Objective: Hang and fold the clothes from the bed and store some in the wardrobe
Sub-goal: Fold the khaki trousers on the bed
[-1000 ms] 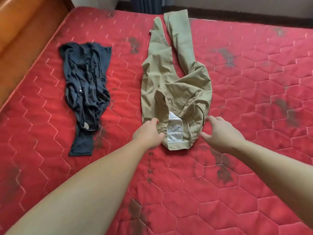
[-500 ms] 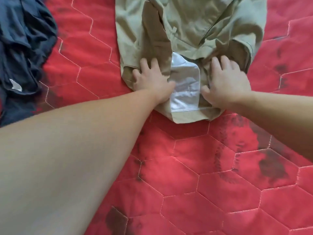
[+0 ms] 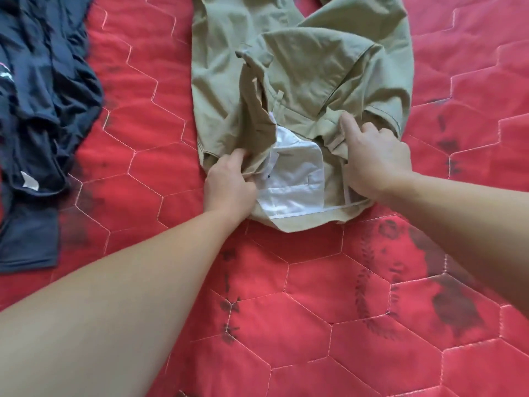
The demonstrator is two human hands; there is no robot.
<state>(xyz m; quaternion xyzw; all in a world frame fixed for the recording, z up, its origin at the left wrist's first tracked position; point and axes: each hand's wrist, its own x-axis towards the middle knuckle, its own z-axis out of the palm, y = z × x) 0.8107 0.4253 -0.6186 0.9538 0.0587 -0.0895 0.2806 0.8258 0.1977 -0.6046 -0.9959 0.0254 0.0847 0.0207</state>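
Khaki trousers [image 3: 309, 67] lie crumpled on the red quilted mattress [image 3: 286, 296], waist end toward me, with a white pocket lining [image 3: 294, 179] turned out at the waistband. My left hand [image 3: 229, 187] grips a fold of the khaki cloth just left of the lining, thumb and fingers curled round it. My right hand [image 3: 375, 161] holds the waistband on the right side, index finger stretched out along the cloth, the other fingers curled. A dark navy garment [image 3: 43, 110] lies bunched at the left edge.
The mattress carries dark stains near its lower right. The navy garment has a small white label [image 3: 28, 181] showing. Bare red mattress lies between the two garments and in front of the trousers.
Both hands went from lying flat on the waistband to gripping it. My left hand has lifted a fold of cloth, exposing more of the white lining. The camera pulled back a little.
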